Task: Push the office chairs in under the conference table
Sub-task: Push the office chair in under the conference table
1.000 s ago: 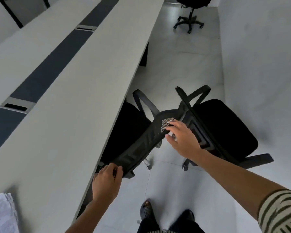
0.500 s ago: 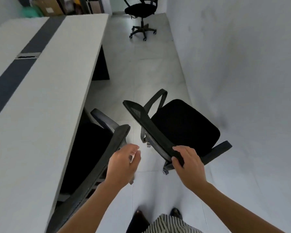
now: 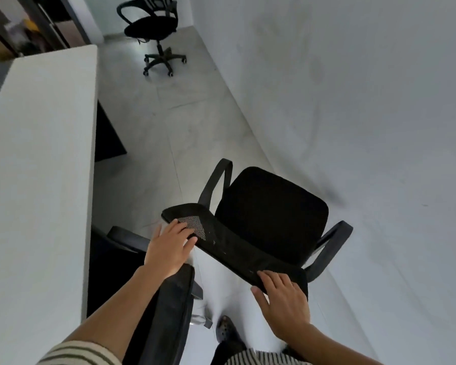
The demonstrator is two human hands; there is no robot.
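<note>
head-worn camera looks forward and steeply down

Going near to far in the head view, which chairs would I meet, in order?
Black chair tucked under the white table, black mesh-backed chair in the aisle, black swivel chair beyond the table.
</note>
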